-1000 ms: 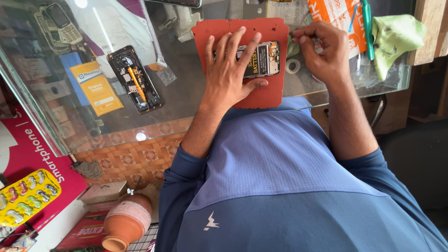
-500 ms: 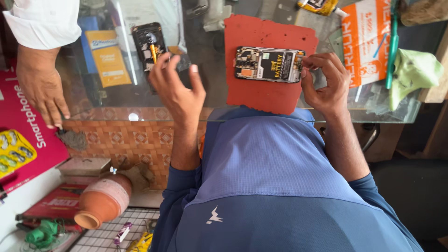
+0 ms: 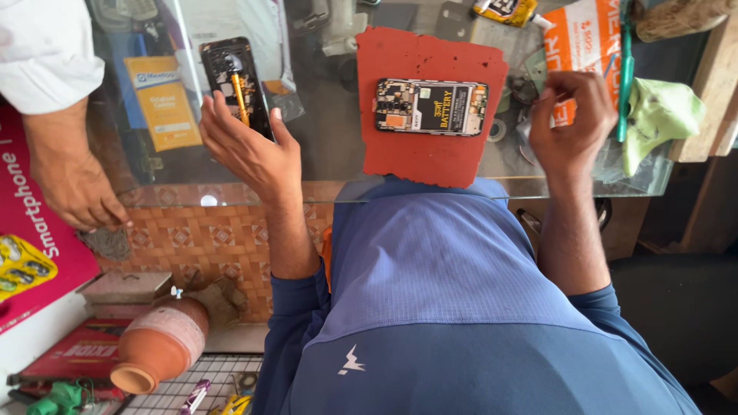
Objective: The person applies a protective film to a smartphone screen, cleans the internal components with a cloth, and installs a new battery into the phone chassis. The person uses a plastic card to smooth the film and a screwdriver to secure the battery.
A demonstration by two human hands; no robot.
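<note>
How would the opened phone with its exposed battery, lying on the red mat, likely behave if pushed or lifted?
The opened phone is a flat slab lying level on the red mat, so it should stay stiff and probably slide rather than tip or roll. Its back is off, with bare boards and battery showing, so it is likely fragile to touch on top. The mat may grip it more than the glass counter would.

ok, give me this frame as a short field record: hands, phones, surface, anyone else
left hand: open, palm toward the second phone, at its lower edge; contact unclear
right hand: curled, raised over the clutter right of the mat; whether it holds anything cannot be told
opened phone: back off, battery showing, lies flat on the red mat
second phone: also opened, on the glass counter
green cloth: far right
other person: a hand with white sleeve, at left
clay pot: below the counter
</note>
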